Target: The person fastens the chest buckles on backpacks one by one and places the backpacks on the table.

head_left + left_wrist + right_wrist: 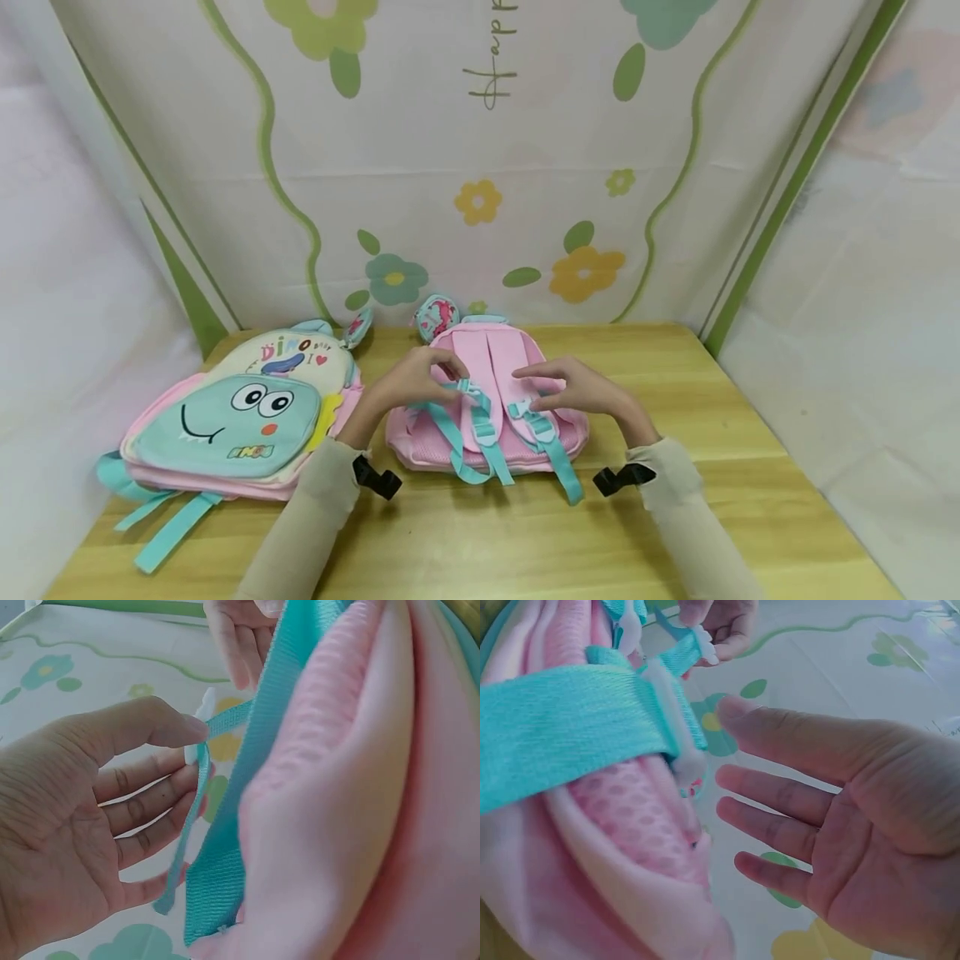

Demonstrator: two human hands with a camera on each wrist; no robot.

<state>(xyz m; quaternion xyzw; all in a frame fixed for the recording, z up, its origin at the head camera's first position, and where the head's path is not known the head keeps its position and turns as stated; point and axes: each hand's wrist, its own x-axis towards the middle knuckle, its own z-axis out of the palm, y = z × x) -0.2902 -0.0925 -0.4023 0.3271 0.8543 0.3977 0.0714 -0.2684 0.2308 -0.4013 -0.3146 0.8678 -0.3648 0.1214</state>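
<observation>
A pink child's backpack [414, 440] lies on the table with its shoulder straps [512, 354] facing up. My left hand [420, 379] pinches a white buckle piece [196, 727] on a teal webbing strap, thumb on one side and fingers on the other. A loose teal strap end [193, 817] dangles below that grip. My right hand [581, 387] is beside the other shoulder strap, by a second white buckle piece [519, 408]. In the right wrist view its fingers [776, 832] are extended and apart, holding nothing. Teal strap tails [564, 471] hang toward the table's front.
To the left lies another backpack [225, 425] with a cartoon dinosaur face, its teal straps [176, 533] trailing over the table [480, 550]. A small round patterned pouch [437, 317] sits at the pink backpack's top left. Behind the table hangs a flowered cloth [480, 250].
</observation>
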